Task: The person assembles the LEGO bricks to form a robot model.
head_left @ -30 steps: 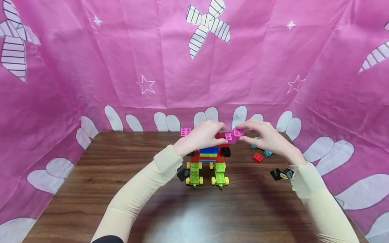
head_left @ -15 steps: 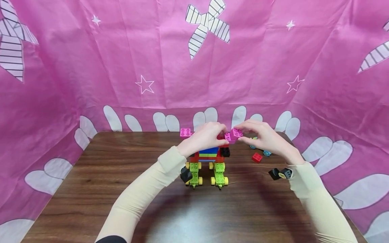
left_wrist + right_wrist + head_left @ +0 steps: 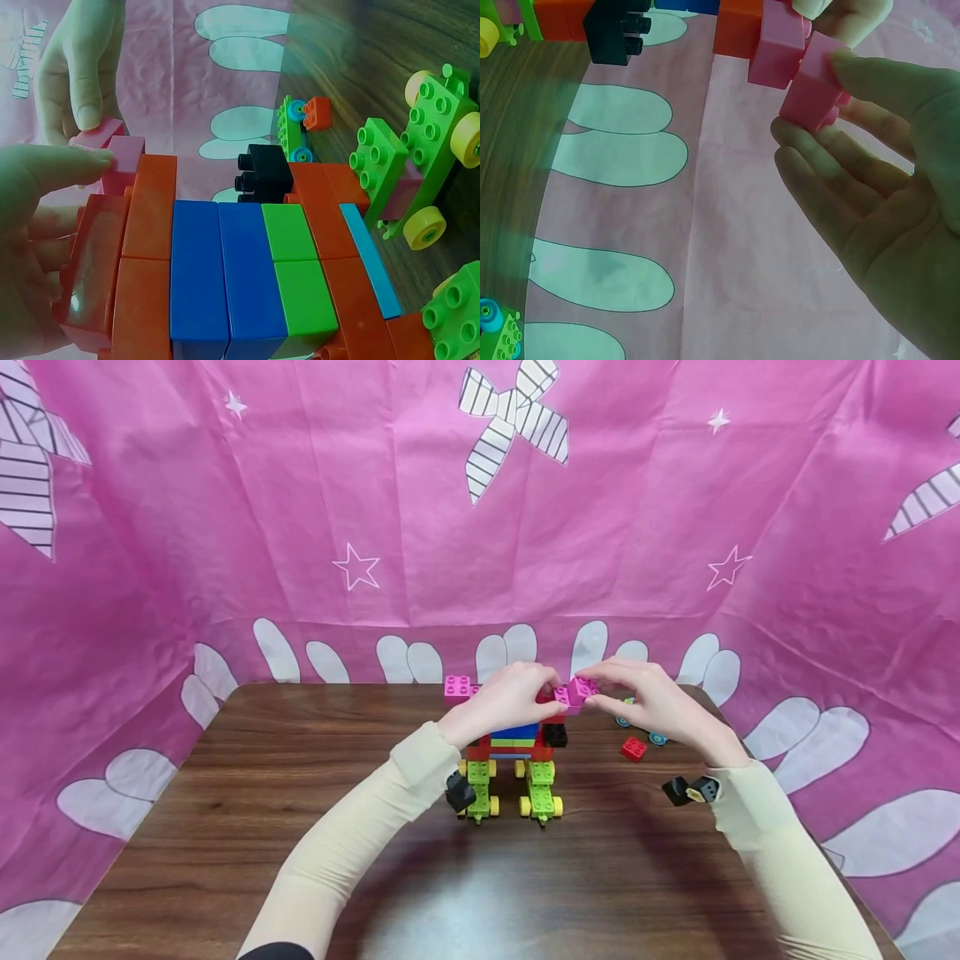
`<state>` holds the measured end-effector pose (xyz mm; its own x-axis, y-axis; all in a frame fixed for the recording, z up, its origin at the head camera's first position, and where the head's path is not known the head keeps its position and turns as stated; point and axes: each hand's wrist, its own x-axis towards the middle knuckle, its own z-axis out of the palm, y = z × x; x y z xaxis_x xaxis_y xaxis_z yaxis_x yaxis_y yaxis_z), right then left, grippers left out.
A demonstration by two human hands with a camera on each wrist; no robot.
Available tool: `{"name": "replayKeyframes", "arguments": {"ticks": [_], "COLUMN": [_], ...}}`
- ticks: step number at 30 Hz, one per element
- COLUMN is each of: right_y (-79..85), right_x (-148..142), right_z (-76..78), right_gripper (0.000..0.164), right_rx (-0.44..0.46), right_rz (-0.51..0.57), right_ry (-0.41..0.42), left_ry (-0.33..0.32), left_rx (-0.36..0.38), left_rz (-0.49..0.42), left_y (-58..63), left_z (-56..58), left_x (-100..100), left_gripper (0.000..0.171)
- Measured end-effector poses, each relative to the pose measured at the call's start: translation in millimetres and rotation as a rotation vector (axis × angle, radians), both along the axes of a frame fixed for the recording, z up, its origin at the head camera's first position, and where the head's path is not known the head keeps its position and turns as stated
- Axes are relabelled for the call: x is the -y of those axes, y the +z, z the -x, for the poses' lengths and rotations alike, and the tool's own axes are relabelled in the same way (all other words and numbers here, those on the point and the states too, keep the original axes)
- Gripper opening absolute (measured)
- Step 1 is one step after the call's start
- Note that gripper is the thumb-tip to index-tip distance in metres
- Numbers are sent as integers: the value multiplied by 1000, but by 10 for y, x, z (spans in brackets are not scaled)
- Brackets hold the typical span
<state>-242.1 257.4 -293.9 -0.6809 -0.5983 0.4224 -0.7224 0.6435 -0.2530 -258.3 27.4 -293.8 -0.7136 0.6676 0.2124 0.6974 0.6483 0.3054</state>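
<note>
A toy building-brick figure (image 3: pixel 515 733) stands upright mid-table, with red, blue and green layers and wheeled lime-green legs (image 3: pixel 542 797). My left hand (image 3: pixel 516 692) reaches over its top. The thumb presses a lower pink brick (image 3: pixel 126 159) at the figure's right shoulder, while the fingers curl behind a red brick (image 3: pixel 94 262). With thumb and fingers, my right hand (image 3: pixel 648 695) pinches a second pink brick (image 3: pixel 810 86). That brick overlaps the outer end of the lower pink one, slightly higher. Another pink brick (image 3: pixel 457 687) tops the opposite shoulder.
Black bricks jut from the figure's sides, one black brick (image 3: pixel 555 735) below the right shoulder. Right of the figure, a loose red brick (image 3: pixel 633 748) lies near a green wheeled base (image 3: pixel 289 126) with blue wheels. Pink cloth (image 3: pixel 420 527) hangs behind the wooden table (image 3: pixel 300 752).
My left hand has shifted slightly right over the figure's top. The pinched pink brick has moved slightly left against the lower one. The right hand keeps its grip.
</note>
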Motion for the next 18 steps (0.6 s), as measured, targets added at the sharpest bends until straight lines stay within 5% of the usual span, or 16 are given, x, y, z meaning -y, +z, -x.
{"name": "replayKeyframes", "arguments": {"ticks": [18], "right_y": [32], "right_x": [25], "right_z": [28], "right_gripper": [38], "right_rx": [-19], "right_rz": [-28], "right_ry": [-4], "left_ry": [25], "left_rx": [58], "left_rz": [-35], "left_y": [-19], "left_z": [23], "left_x": [6], "left_gripper": [34]}}
